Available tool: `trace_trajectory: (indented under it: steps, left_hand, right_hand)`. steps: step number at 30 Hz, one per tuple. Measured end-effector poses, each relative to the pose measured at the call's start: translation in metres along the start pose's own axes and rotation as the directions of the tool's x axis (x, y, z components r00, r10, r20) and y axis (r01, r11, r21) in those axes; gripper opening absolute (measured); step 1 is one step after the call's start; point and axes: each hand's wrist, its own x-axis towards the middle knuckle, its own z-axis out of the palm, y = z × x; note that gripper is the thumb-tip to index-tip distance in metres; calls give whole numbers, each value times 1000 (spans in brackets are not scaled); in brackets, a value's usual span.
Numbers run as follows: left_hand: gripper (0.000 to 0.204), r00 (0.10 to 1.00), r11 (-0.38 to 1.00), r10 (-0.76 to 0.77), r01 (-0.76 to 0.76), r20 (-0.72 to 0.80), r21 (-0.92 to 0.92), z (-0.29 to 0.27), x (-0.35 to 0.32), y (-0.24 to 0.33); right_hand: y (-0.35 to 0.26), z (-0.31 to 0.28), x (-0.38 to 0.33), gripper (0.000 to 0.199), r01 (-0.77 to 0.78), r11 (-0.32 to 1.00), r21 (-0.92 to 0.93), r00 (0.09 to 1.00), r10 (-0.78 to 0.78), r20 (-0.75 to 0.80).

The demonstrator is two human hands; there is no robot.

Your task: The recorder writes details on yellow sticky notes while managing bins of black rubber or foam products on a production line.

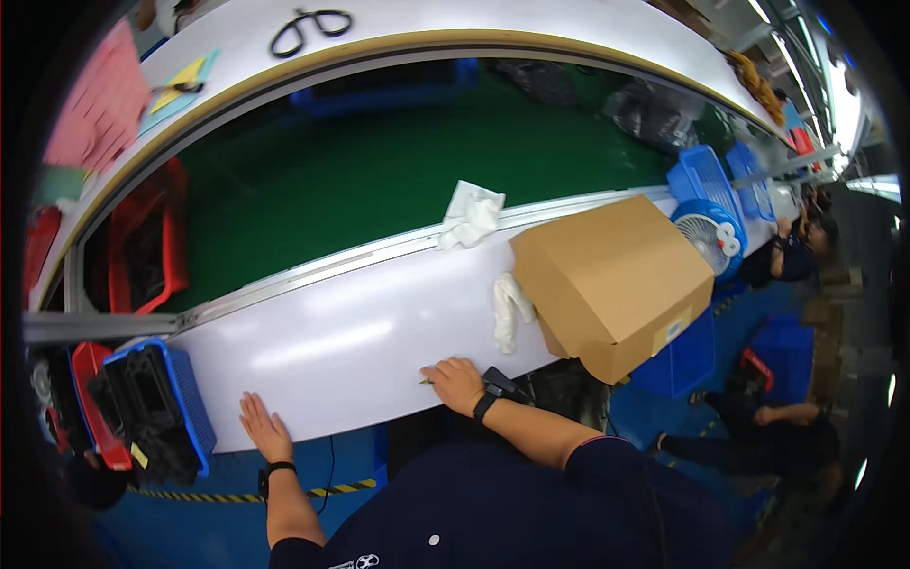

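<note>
My left hand (265, 429) lies flat at the front edge of the white tabletop (379, 351), fingers stretched out, holding nothing. To its left stands a blue basket (192, 408) packed with black plastic parts (152, 403). My right hand (455, 385) rests on the same edge, its fingers curled round a slim pen-like thing (426, 381). Only the short yellowish and dark tip shows; the fingers hide the rest. Beyond that hand, a crumpled white glove or cloth (506, 313) lies against a large brown cardboard box (607, 275).
Behind the table runs a metal rail (322, 268) with a white cloth (471, 214) draped over it. A blue fan (709, 237) and blue bins (703, 175) stand beyond the box. Black scissors (308, 30) lie on the far bench. Co-workers (773, 417) are at right.
</note>
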Motion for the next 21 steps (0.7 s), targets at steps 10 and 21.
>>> trace_trajectory:
  steps: [10,21]
  left_hand:
    - [68,931,939,-316,335,182,-80,-6,-12,34]
    - [31,901,536,-151,420,407,-732,-43,-206,226]
  right_hand:
    - [5,-15,14,37,63,997,54,985,-71,159]
    - [53,-16,70,34,-244,963,116,970,241,40]
